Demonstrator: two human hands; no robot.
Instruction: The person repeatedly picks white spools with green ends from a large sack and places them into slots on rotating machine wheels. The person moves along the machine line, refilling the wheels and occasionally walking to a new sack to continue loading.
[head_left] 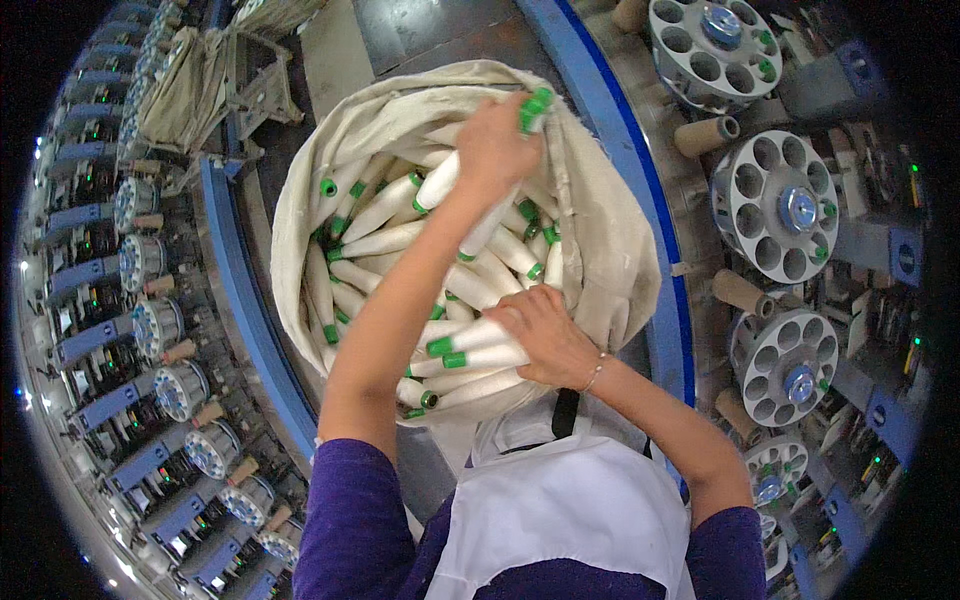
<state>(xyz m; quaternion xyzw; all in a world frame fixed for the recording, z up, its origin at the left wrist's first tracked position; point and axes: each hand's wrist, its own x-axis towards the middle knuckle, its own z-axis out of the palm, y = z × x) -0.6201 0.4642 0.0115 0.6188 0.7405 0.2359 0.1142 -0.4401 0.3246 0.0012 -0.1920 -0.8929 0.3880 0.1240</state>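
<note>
A large cream cloth sack (pixel 610 240) stands in front of me, filled with white yarn bobbins (pixel 380 240) that have green ends. My left hand (pixel 497 150) is over the sack's far part, closed around bobbins whose green ends (pixel 537 105) stick out past its fingers; it is slightly blurred, and I cannot tell how many it holds. Nearer to me, my right hand (pixel 548 338) is wrapped over white yarn bobbins (pixel 488 356) at the near right of the pile, their green ends pointing left. Its fingertips are partly hidden.
Blue rails (pixel 250 300) run along both sides of the sack. To the right are machines with round grey bobbin holders (pixel 778 207) and brown cones (pixel 742 292). A long row of similar machines (pixel 150 325) lines the left. Another cloth sack (pixel 185 100) hangs on a frame at far left.
</note>
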